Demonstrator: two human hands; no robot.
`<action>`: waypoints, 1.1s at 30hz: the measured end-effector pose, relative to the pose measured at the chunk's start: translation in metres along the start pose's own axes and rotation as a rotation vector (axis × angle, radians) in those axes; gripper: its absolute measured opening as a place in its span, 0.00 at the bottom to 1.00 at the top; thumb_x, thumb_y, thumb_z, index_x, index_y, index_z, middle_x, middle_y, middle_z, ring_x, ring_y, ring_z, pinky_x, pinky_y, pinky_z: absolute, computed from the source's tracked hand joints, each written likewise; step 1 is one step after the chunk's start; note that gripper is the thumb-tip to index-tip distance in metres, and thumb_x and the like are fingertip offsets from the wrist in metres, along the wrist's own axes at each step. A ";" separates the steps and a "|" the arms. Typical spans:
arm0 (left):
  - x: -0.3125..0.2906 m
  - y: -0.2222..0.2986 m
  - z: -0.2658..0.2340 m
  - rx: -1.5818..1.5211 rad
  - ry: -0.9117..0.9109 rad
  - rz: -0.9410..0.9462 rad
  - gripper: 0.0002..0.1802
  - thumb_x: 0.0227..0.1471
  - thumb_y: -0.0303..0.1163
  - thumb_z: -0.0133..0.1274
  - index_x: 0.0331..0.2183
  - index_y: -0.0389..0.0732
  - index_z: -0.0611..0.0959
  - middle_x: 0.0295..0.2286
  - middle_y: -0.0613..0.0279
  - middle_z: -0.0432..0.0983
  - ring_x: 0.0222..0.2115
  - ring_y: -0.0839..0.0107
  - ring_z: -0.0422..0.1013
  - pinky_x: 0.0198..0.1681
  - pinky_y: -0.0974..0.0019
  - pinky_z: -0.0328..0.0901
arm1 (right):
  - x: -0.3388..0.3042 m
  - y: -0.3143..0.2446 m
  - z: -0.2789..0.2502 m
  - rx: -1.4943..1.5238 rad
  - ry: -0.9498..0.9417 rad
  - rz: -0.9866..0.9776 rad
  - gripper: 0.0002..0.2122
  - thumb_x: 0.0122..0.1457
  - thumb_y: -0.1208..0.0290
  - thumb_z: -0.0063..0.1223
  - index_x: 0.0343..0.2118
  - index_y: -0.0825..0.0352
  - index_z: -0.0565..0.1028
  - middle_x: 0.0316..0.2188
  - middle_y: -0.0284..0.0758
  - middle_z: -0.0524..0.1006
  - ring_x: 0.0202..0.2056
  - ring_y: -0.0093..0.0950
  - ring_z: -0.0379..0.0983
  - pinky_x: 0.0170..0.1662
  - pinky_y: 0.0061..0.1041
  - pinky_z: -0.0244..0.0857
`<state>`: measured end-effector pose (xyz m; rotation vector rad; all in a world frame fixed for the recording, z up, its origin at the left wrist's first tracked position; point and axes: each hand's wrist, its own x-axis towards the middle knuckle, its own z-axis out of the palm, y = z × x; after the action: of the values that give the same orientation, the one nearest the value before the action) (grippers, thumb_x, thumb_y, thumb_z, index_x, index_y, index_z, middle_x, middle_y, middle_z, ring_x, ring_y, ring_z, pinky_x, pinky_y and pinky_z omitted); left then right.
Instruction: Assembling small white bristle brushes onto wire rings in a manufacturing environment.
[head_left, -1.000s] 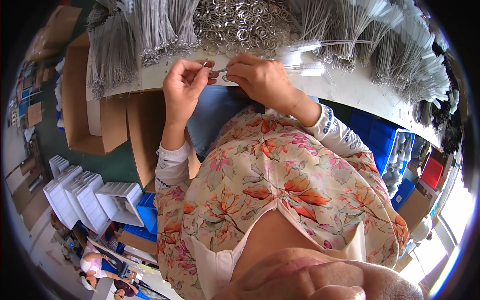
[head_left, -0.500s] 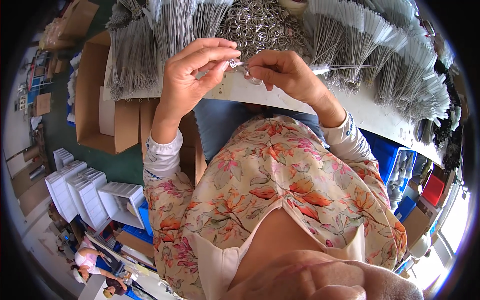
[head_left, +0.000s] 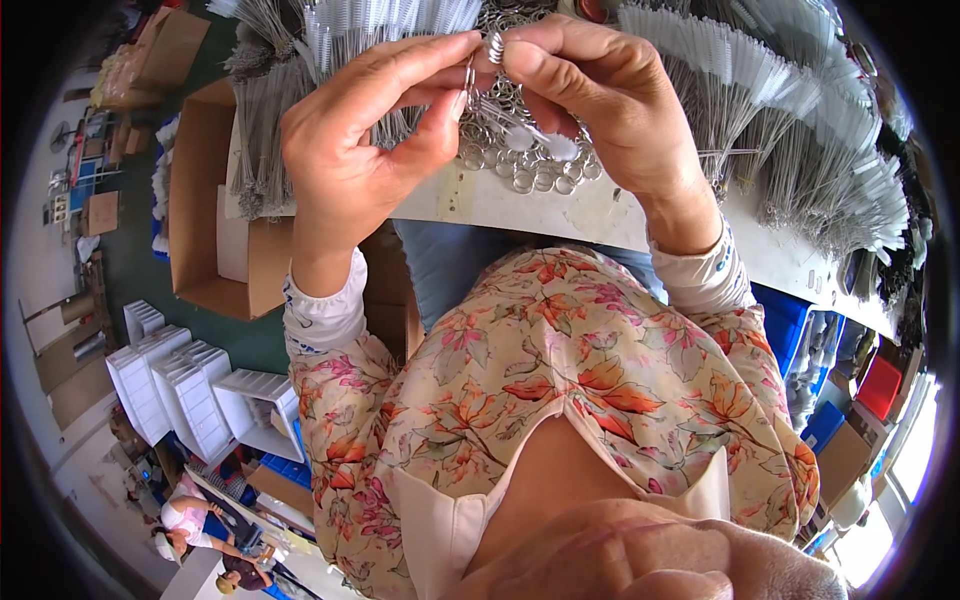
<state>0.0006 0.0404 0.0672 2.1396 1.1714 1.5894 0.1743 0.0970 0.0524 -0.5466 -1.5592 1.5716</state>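
My left hand [head_left: 365,140] is raised over the table, thumb and index finger closed on a thin metal ring [head_left: 470,78] seen nearly edge-on. Close beside it, my right hand [head_left: 615,95] pinches a short stack of shiny split rings [head_left: 494,47] between thumb and forefinger. Its other fingers curl inward, so the palm is hidden. Below the fingertips, pale rounded pieces [head_left: 560,147] show in front of a pile of loose metal rings [head_left: 540,180] on the table; whether they hang from my hand or lie there, I cannot tell.
Bundles of thin wire brushes with white bristles [head_left: 770,90] crowd the white table [head_left: 640,215] on the right, with more brush bundles [head_left: 265,150] at left. A cardboard box [head_left: 195,200] stands left of the table. White crates [head_left: 185,385] and two people [head_left: 190,520] are farther left.
Both hands have risen and come nearer, now over the ring pile. The wire brush that stuck out right of my right hand no longer shows there. A ring stack now shows at its fingertips.
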 end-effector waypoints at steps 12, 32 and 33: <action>0.037 0.014 -0.002 0.037 -0.245 -0.083 0.15 0.45 0.14 0.47 0.39 0.29 0.78 0.34 0.54 0.76 0.33 0.74 0.73 0.36 0.75 0.68 | -0.002 -0.001 -0.013 -0.031 -0.011 -0.024 0.07 0.55 0.73 0.53 0.34 0.70 0.76 0.22 0.26 0.71 0.21 0.12 0.64 0.22 0.11 0.55; 0.042 0.039 -0.002 -0.154 -0.171 -0.613 0.08 0.50 0.24 0.52 0.34 0.30 0.78 0.24 0.60 0.76 0.21 0.78 0.71 0.23 0.78 0.67 | -0.002 -0.001 -0.011 -0.335 0.159 -0.630 0.05 0.48 0.79 0.59 0.29 0.70 0.77 0.21 0.30 0.73 0.21 0.18 0.67 0.23 0.15 0.60; 0.039 0.045 -0.004 -0.100 -0.133 -0.560 0.07 0.52 0.25 0.50 0.32 0.30 0.78 0.26 0.58 0.76 0.22 0.77 0.72 0.21 0.80 0.65 | -0.006 -0.014 -0.007 -0.460 0.149 -0.600 0.07 0.44 0.81 0.61 0.29 0.70 0.78 0.21 0.34 0.72 0.21 0.22 0.68 0.24 0.17 0.62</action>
<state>0.0216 0.0377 0.1229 1.6248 1.4443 1.2068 0.1864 0.0948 0.0638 -0.3741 -1.7625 0.7117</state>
